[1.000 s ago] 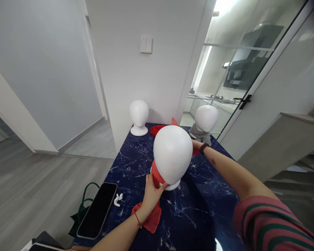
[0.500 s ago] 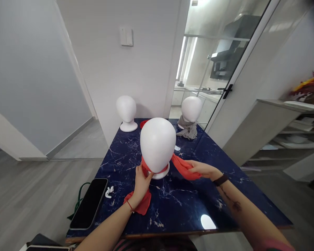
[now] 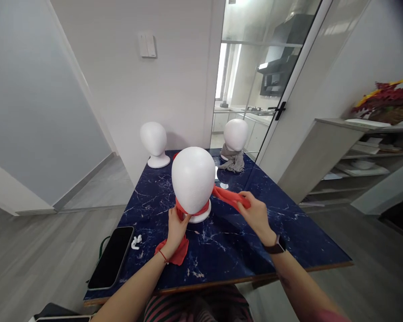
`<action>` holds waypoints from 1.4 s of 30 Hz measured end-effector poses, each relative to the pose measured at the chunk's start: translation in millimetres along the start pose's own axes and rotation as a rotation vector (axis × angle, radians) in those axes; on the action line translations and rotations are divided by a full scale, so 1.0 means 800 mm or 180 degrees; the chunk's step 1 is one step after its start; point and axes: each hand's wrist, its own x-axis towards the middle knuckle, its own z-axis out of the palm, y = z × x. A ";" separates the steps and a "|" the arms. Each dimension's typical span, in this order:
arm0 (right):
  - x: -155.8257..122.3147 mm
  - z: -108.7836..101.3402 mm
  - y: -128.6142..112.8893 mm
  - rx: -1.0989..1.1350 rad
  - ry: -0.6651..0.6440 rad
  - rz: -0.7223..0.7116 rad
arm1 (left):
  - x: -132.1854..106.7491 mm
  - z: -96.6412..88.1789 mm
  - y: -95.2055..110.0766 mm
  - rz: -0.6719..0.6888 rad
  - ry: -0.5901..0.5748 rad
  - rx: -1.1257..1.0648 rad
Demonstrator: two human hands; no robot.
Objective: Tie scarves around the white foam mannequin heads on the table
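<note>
A white mannequin head [image 3: 193, 179] stands upright in front of me, a red scarf [image 3: 225, 195] wrapped around its neck. My left hand [image 3: 177, 227] is closed on the scarf at the left side of the neck, thumb toward the base. Below that hand, one end of the scarf lies on the table. Out to the right, my right hand [image 3: 255, 213] grips the other end and holds it stretched away from the neck, above the tabletop. The back of the neck is hidden by the head.
A bare white mannequin head [image 3: 153, 139] stands at the back left. At the back right, another mannequin head [image 3: 235, 134] wears a grey scarf [image 3: 233, 160]. A phone [image 3: 111, 258] and white earbuds [image 3: 136, 241] lie on the left of the dark blue marbled table [image 3: 218, 250].
My right hand has turned and now grips the scarf end with fingers curled over it, the cloth pulled straighter. My left hand stays at the neck. The whole view has shifted slightly.
</note>
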 end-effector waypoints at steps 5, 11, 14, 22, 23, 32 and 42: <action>-0.059 0.053 -0.009 -0.0117 -0.1645 -0.0590 | -0.003 0.000 0.003 0.0134 -0.0016 0.0044; -0.030 0.100 -0.039 0.0225 -0.1975 -0.0587 | -0.003 0.007 0.019 0.0072 0.0127 0.0111; -0.001 0.105 -0.042 0.0441 -0.1996 -0.0234 | -0.002 0.016 0.023 -0.0028 0.0315 0.0197; -0.020 0.062 -0.013 0.0389 -0.1352 0.0002 | 0.000 0.031 0.012 -0.0182 0.0475 0.0236; -0.021 0.050 -0.012 0.0301 -0.1068 -0.0064 | 0.000 0.031 0.012 -0.0194 0.0476 0.0265; 0.016 -0.019 -0.005 0.1930 -0.1424 0.0802 | 0.000 0.033 0.010 -0.0183 0.0469 0.0538; -0.036 0.088 -0.017 0.0509 -0.2098 -0.0829 | -0.002 0.018 0.015 -0.0215 0.0190 -0.0041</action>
